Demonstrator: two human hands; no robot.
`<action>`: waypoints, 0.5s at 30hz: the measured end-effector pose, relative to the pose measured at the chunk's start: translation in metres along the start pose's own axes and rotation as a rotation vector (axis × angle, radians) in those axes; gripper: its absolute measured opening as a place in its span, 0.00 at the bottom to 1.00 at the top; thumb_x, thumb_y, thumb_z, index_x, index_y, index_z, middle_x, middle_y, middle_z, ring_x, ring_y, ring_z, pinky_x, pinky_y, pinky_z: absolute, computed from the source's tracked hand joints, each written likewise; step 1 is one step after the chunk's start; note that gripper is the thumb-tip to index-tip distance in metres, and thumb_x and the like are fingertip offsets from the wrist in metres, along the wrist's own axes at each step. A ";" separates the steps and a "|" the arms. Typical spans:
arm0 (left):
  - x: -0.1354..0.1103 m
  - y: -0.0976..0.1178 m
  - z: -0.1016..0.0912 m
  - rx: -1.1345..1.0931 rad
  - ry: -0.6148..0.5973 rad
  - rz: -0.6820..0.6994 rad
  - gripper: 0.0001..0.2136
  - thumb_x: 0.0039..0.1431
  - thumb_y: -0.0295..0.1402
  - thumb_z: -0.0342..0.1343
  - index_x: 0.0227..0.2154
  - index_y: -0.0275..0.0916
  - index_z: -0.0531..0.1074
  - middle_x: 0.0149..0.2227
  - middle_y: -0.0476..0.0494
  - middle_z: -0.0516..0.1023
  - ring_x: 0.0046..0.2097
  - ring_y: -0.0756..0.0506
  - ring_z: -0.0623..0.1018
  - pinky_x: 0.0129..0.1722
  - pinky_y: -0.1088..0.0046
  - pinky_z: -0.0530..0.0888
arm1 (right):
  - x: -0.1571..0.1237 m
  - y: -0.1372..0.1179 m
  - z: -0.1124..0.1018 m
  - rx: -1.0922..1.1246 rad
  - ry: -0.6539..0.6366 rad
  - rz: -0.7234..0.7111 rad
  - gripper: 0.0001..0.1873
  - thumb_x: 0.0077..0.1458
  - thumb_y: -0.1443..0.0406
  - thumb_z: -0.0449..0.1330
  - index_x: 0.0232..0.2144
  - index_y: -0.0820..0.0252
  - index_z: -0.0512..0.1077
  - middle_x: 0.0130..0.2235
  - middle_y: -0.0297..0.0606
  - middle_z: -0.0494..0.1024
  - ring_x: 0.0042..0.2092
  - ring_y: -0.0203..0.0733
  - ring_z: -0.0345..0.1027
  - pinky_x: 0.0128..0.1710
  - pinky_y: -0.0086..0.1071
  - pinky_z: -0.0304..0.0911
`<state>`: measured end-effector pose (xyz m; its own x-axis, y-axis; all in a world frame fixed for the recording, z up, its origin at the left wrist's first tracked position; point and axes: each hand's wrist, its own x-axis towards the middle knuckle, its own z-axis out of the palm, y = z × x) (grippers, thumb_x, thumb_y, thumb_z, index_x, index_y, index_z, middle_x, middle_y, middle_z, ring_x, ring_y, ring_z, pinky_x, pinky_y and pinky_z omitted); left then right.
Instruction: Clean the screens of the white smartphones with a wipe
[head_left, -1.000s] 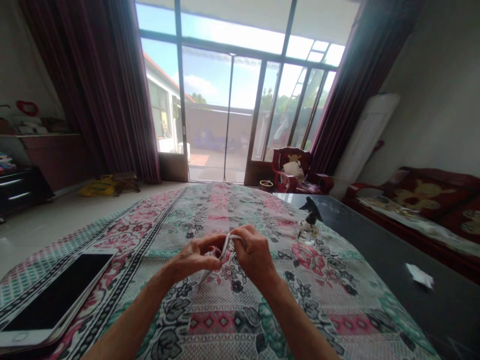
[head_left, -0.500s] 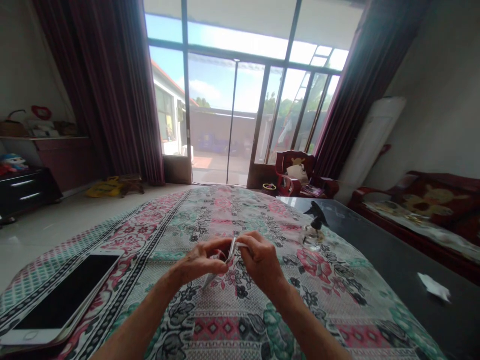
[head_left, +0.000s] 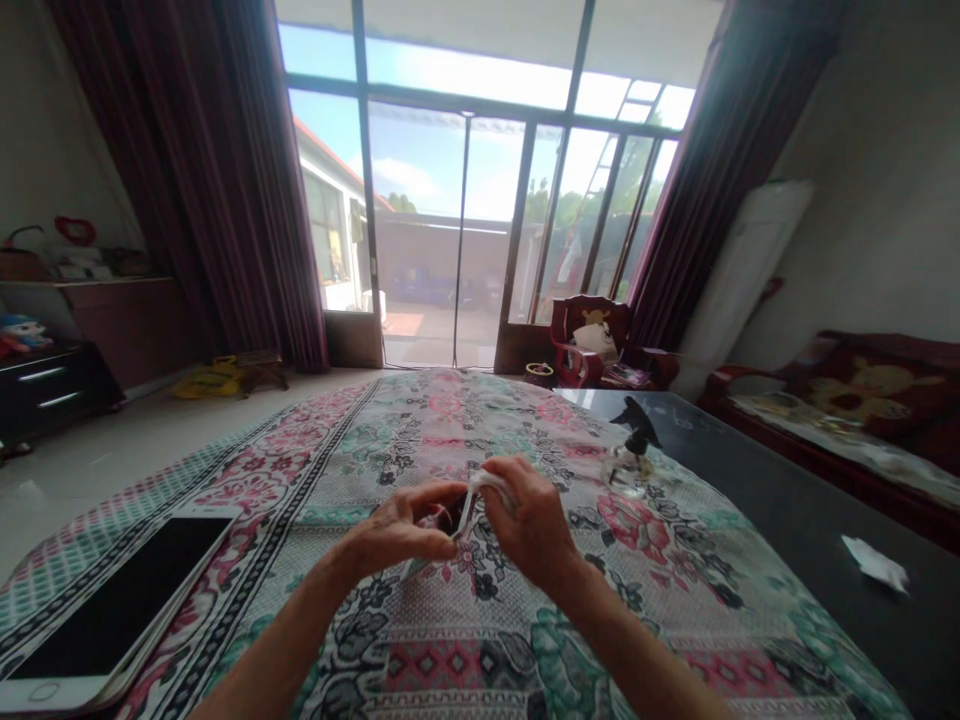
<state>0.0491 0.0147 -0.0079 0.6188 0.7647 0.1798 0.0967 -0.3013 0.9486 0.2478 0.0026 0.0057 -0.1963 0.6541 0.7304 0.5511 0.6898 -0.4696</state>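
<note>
Pink-and-green floral cloth covers most of a dark glossy surface, which shows bare along the right side of a sunlit room. A white-framed phone lies screen up on the cloth at the near left, well apart from the hands. A clear spray bottle with a black trigger stands at the cloth's right edge, and a scrap of white paper lies farther right on the bare surface. Just above the cloth at centre, the left hand and the right hand each keep a closed fingertip grip on a thin white strip, held taut between them. The step in hand looks like stretching or working the strip; any further pull calls for a firm pinch at both ends.
</note>
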 end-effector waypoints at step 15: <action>-0.004 -0.010 -0.009 -0.054 0.037 0.030 0.27 0.45 0.35 0.62 0.52 0.42 0.69 0.45 0.45 0.73 0.46 0.41 0.68 0.48 0.64 0.65 | -0.020 -0.001 0.011 0.098 -0.227 -0.061 0.09 0.58 0.70 0.53 0.37 0.58 0.72 0.34 0.37 0.71 0.35 0.36 0.66 0.35 0.30 0.62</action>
<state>0.0389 0.0196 -0.0156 0.5917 0.7765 0.2166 0.0359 -0.2937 0.9552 0.2422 -0.0077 -0.0142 -0.4101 0.6558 0.6338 0.4534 0.7496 -0.4823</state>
